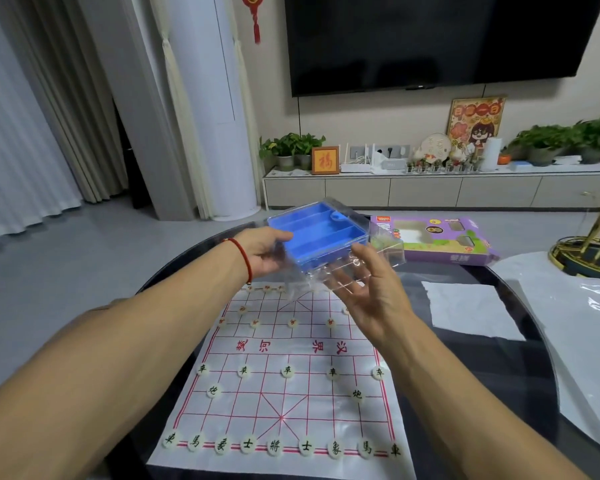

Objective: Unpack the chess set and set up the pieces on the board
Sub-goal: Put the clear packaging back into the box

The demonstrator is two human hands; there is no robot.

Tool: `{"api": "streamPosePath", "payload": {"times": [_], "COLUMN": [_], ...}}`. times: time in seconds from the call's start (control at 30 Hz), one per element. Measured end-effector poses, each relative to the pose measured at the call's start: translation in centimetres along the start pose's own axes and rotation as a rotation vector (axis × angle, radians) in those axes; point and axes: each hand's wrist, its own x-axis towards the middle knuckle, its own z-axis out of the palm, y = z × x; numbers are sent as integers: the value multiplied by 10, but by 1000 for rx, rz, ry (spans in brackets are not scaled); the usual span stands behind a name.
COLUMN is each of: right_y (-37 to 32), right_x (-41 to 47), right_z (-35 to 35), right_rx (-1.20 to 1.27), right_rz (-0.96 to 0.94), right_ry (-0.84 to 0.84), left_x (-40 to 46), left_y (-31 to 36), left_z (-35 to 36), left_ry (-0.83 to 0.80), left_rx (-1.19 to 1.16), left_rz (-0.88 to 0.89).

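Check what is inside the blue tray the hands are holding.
The blue tray shows only bare grooved compartments; no pieces are visible inside. It sits in a clear plastic shell. Its underside is hidden by the left hand and right hand.

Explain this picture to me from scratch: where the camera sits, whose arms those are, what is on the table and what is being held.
There is no machine here. A person wears a wide-angle camera on the head, so you look forward and down along their own bare arms.

The left hand, with a red string at the wrist, grips a blue tray with empty compartments, which sits in a clear plastic case. The right hand is open, fingers spread under the case's near edge.

Below them, on a round dark glass table, lies a white Chinese chess board with red lines. The round pale pieces already stand on it: the near side looks complete, while the far side is partly hidden by the hands.

Farther back lie a purple cardboard box, a white paper sheet and clear plastic wrapping.
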Motion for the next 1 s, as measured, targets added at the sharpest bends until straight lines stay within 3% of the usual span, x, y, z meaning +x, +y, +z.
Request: {"api": "streamPosePath", "payload": {"times": [0.3,0.53,0.63,0.77,0.87,0.93,1.0], "right_y": [-22,-35,-61,-103,-128,-140,-148], "right_x": [-2,1,1,3,5,7,10], "right_z": [-9,-27,-48,-86,-114,-132,-147], "right_rx": [-4,-27,-7,11,36,57,92], "right_rz": [-63,-122,-192,-283,-355,-405,-442], "right_ry": [127,142,182,291,394,439,450], "left_x": [-7,-5,4,30,70,90,113], "left_y": [-4,-32,-44,-60,-82,-94,-102], "left_z": [15,67,87,114,144,170,197], "left_ry": [-64,-69,-131,-109,-1,-66,-162], "left_rx": [-62,-167,-88,255,901,1307,1517], "left_rz": [-32,-1,8,91,483,651,723]}}
